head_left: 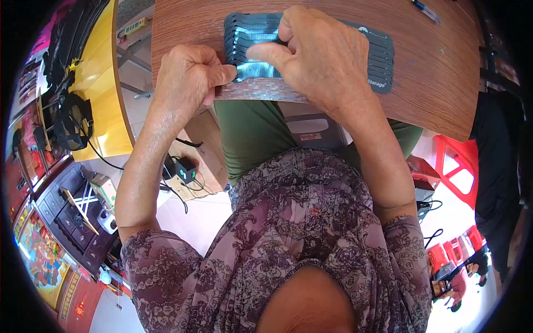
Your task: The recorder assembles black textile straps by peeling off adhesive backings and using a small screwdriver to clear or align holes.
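On the wooden tabletop in front of me lies a flat dark grey-green piece (pixel 381 61) made of rows of narrow parallel strips with rounded ends. Its left part (pixel 252 36) shines with bluish glare. My left hand (pixel 191 72) pinches the near left corner of that part between thumb and forefinger. My right hand (pixel 325 55) lies across the middle, closed on the piece, its thumb stretched left over the shiny strips and its other fingers curled. The right hand hides the middle of the piece, so I cannot tell whether it is one part or two.
A blue-and-white pen (pixel 426 11) lies at the table's far right. The brown table's (pixel 438 83) near edge crosses above my lap. To the left stands a yellow table (pixel 102 83); a red plastic stool (pixel 459 172) stands to the right. A small black box (pixel 185 169) with cables is below left.
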The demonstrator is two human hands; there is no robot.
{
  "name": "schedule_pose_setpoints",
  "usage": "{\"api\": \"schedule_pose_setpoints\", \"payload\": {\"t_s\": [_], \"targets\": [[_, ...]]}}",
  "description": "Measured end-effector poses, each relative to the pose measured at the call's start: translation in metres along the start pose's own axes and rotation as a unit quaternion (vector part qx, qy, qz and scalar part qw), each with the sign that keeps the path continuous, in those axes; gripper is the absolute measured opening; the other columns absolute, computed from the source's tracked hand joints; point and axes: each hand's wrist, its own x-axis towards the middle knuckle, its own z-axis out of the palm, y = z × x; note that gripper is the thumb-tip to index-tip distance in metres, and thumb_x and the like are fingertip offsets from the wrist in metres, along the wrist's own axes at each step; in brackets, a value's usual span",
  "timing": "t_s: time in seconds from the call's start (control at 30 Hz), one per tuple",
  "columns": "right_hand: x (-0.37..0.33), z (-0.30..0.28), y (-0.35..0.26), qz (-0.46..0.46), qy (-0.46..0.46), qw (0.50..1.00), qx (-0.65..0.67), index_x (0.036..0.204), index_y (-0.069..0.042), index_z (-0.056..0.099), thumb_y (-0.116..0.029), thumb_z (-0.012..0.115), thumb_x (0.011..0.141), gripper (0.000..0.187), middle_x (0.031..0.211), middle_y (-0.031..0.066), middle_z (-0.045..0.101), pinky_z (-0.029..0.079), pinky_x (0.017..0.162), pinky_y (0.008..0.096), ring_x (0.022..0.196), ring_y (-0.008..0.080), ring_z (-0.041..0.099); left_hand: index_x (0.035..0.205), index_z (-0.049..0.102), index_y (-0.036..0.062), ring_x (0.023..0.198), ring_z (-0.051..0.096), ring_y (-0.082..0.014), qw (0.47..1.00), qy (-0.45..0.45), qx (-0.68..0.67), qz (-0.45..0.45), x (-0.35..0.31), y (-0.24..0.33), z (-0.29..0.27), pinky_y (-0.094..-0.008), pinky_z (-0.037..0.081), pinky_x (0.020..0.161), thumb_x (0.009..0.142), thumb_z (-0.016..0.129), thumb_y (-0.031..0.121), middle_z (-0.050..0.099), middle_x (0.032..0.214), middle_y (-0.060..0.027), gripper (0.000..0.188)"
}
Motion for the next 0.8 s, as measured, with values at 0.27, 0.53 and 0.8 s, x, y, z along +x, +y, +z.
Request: {"api": "schedule_pose_setpoints", "payload": {"t_s": [0.27, 0.53, 0.8], "targets": [[-0.003, 0.008, -0.003, -0.032, 0.013, 0.997, -0.062, 0.077, -0.003, 0.052, -0.037, 0.079, 0.06, 0.046, 0.073, 0.0126, 0.059, 0.046, 0.056, 0.0427, 0.069, 0.0331, 0.061, 0.062, 0.062, 0.0017, 0.043, 0.048, -0.0108, 1.0, 0.007, -0.006, 0.028, -0.002, -0.006, 0.0, -0.0295, 0.038, 0.046, 0.079, 0.068, 0.024, 0.052, 0.044, -0.0047, 0.028], [-0.006, 0.013, -0.005, -0.02, 0.012, 0.997, -0.075, 0.08, -0.003, 0.052, -0.031, 0.076, 0.066, 0.039, 0.077, 0.0142, 0.059, 0.046, 0.057, 0.0436, 0.075, 0.0338, 0.061, 0.061, 0.061, 0.0051, 0.047, 0.053, -0.0148, 0.994, 0.067, 0.045, 0.069, 0.004, -0.012, 0.01, -0.0338, 0.04, 0.047, 0.076, 0.073, 0.039, 0.055, 0.047, -0.0037, 0.038], [-0.022, -0.049, 0.027, 0.053, -0.038, 0.975, 0.213, 0.08, -0.002, 0.062, -0.018, 0.067, 0.077, 0.017, 0.08, 0.0156, 0.064, 0.049, 0.066, 0.0408, 0.078, 0.0322, 0.063, 0.069, 0.064, 0.0018, 0.045, 0.053, -0.0136, 0.996, 0.0, -0.09, 0.02, 0.005, -0.013, -0.003, -0.0314, 0.042, 0.046, 0.083, 0.066, 0.036, 0.056, 0.051, -0.0045, 0.037]]}}
